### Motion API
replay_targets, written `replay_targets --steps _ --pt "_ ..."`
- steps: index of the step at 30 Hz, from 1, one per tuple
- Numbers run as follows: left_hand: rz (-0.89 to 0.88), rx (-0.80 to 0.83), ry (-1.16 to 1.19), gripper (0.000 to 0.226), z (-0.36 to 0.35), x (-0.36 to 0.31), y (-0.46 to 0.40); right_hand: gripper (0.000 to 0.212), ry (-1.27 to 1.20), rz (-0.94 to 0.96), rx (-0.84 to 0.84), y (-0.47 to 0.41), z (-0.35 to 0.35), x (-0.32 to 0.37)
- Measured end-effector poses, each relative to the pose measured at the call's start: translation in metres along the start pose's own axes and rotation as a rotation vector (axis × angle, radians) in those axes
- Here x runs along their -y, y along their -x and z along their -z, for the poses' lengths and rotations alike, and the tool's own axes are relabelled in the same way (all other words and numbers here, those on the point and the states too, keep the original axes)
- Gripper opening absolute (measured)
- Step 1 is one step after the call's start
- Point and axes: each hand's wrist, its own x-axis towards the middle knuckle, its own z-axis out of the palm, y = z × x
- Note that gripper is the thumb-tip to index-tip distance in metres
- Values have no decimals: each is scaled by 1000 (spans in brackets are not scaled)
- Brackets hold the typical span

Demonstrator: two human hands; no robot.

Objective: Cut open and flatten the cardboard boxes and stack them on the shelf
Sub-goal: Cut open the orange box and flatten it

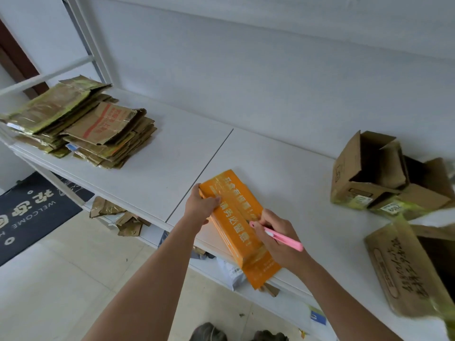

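An orange box (237, 225) with white lettering and clear tape lies on the white shelf (157, 168), its near end hanging over the front edge. My left hand (200, 205) grips the box's far left corner, thumb on top. My right hand (275, 236) holds a pink utility knife (278, 236), with its tip on the tape along the middle of the box's top. A stack of flattened cardboard (81, 124) lies at the shelf's left end.
Open brown boxes (384, 173) stand at the right of the shelf, and another brown box (406, 271) lies near the front right. Cardboard scraps (118, 215) sit on the lower shelf. A dark welcome mat (29, 212) lies on the tiled floor at left.
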Motion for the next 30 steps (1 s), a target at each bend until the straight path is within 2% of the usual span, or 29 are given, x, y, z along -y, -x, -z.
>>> replay_targets --steps 11,18,20,23,26,30 --pt "-14 -14 -32 68 -9 -5 3 25 15 38 -37 58 11 0" --pt "-55 -33 -98 65 -7 -5 5 27 -43 -2 26 66 27 9" --pt "-88 -44 -114 54 -6 -6 5 29 -89 -66 -51 72 32 9" --pt "-124 -61 -137 36 -7 -6 5 30 -175 -163 -339 85 39 7" --pt "-145 -51 -183 41 -7 -1 12 32 -278 -256 -601 91 47 0" --pt "-132 -88 -203 50 -3 9 20 30 -367 -282 -752 89 50 -11"
